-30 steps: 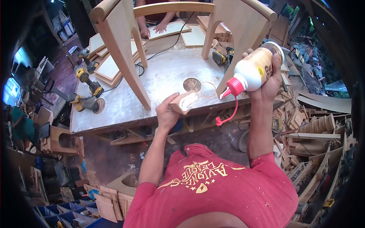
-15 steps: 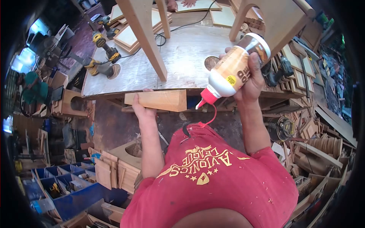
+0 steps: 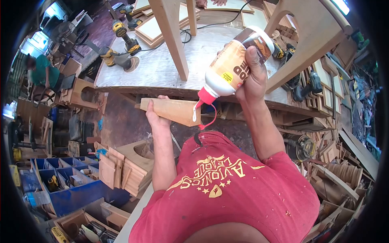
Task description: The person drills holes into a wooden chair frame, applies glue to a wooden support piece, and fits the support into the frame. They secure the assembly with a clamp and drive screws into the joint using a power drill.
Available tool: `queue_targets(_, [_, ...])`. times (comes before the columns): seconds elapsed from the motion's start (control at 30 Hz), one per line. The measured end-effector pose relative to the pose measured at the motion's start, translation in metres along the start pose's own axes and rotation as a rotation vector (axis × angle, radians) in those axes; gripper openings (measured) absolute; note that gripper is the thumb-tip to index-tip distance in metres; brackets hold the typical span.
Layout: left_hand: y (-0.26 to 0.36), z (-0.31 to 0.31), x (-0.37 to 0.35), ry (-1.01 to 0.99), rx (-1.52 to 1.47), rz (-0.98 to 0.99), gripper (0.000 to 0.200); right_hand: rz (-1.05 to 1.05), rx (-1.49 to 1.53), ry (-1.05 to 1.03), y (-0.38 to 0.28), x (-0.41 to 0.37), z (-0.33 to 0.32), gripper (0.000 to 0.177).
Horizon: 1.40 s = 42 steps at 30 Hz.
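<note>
My left hand (image 3: pixel 158 117) grips a tapered wooden block (image 3: pixel 174 111) just in front of the table's near edge, thumb on its near face. Tilted nozzle-down, a wood glue bottle (image 3: pixel 229 67) is wrapped by the fingers of my right hand (image 3: pixel 253 79). Its red cap (image 3: pixel 207 95) points at the block's right end. A white streak of glue (image 3: pixel 194 114) lies on that end, right under the nozzle tip. The cap's red strap loops down beside the block.
On the worktable (image 3: pixel 150 75) stand wooden furniture legs (image 3: pixel 176 48), cordless drills (image 3: pixel 127 39) and stacked panels (image 3: pixel 152 30). Another person's hands (image 3: pixel 219 2) rest at the far edge. Blue bins (image 3: pixel 75 182) are low left; a person in green (image 3: pixel 44 73) is farther left.
The bottle has moved down and left to the block's right end, and a white glue streak now shows there. The block has tilted, its right end lower. The view has shifted slightly.
</note>
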<state>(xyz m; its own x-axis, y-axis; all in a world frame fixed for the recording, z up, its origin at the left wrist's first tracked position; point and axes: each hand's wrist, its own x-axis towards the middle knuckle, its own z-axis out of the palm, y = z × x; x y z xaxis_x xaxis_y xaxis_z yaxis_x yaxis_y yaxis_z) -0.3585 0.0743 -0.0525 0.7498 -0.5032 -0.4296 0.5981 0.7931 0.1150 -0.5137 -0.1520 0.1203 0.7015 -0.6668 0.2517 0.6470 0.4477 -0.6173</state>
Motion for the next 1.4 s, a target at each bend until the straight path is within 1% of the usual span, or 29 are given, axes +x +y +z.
queue_targets(0.03, [0.001,-0.001,-0.002,-0.012,0.003,-0.01,0.04,-0.018,0.001,0.006,-0.001,0.002,0.001,0.036])
queue_targets(0.13, [0.002,0.001,-0.007,-0.019,0.005,0.016,0.04,0.033,-0.014,0.004,-0.001,-0.008,0.001,0.037])
queue_targets(0.17, [0.002,0.007,-0.007,0.007,0.01,0.029,0.04,0.049,-0.021,0.009,0.0,-0.014,0.004,0.038])
queue_targets(0.2, [0.002,0.013,-0.009,0.036,0.019,0.039,0.04,0.008,-0.041,-0.006,0.004,-0.018,0.007,0.038])
queue_targets(0.27, [0.001,0.013,-0.012,0.069,0.014,0.039,0.04,-0.015,-0.162,-0.029,0.011,-0.013,-0.002,0.048])
queue_targets(0.37, [0.004,0.01,-0.006,0.027,-0.009,0.018,0.041,-0.016,-0.102,0.003,0.005,0.005,-0.005,0.047])
queue_targets(0.43, [0.005,0.005,-0.007,-0.027,-0.005,0.004,0.041,0.043,-0.131,-0.011,0.003,0.004,-0.011,0.047])
queue_targets(0.47, [0.005,0.005,-0.006,-0.019,0.003,0.015,0.041,0.074,-0.147,-0.02,0.002,0.003,-0.013,0.046])
queue_targets(0.5, [0.005,0.005,-0.004,-0.012,0.011,0.027,0.041,0.045,-0.14,0.021,0.003,-0.004,-0.006,0.044])
queue_targets(0.53, [0.006,0.005,-0.002,-0.003,0.021,0.038,0.041,-0.008,-0.103,-0.019,0.009,-0.005,-0.006,0.041])
queue_targets(0.6, [0.005,0.006,0.0,0.008,0.039,0.055,0.041,0.048,-0.047,-0.049,0.012,0.002,-0.012,0.04])
queue_targets(0.7, [0.008,0.009,-0.005,-0.012,0.057,0.047,0.041,0.003,-0.028,0.018,0.007,0.017,-0.014,0.042])
queue_targets(0.8, [0.008,0.011,-0.004,-0.005,0.042,0.064,0.041,0.073,-0.067,-0.022,0.012,0.005,-0.012,0.042])
queue_targets(0.83, [0.008,0.011,-0.003,0.007,0.035,0.075,0.041,-0.006,-0.112,-0.007,0.016,0.001,-0.006,0.042])
queue_targets(0.93, [0.008,0.009,-0.003,0.031,0.014,0.053,0.042,0.091,-0.039,0.049,0.014,0.016,-0.016,0.043])
queue_targets(0.97, [0.008,0.01,-0.004,0.043,0.027,0.071,0.043,0.039,-0.014,0.062,0.014,0.025,-0.019,0.048])
queue_targets(1.0, [0.007,0.011,-0.005,0.052,0.04,0.09,0.043,0.083,-0.013,0.05,0.013,0.025,-0.02,0.049])
queue_targets(1.07, [0.007,0.007,-0.008,0.079,0.035,0.107,0.044,0.173,-0.018,0.022,0.01,0.015,-0.018,0.051])
queue_targets(1.13, [0.008,0.004,-0.002,0.08,0.011,0.087,0.044,0.145,-0.111,0.004,0.017,0.007,-0.021,0.05])
queue_targets(1.2, [0.008,-0.005,0.0,-0.084,0.176,0.089,0.045,0.075,-0.005,0.039,0.016,0.023,-0.018,0.048])
queue_targets(1.23, [0.01,-0.007,0.0,-0.081,0.148,0.085,0.044,0.059,0.053,0.064,0.014,0.032,-0.02,0.046])
queue_targets(1.27, [0.014,-0.011,-0.001,-0.07,0.119,0.084,0.043,0.095,0.123,0.106,0.016,0.043,-0.03,0.045])
queue_targets(1.33, [0.02,-0.021,-0.002,-0.051,0.185,0.195,0.042,0.16,0.244,0.185,0.014,0.062,-0.044,0.042])
queue_targets(1.4, [0.021,-0.011,-0.015,0.075,0.064,0.286,0.04,0.224,0.341,0.271,0.011,0.076,-0.062,0.038])
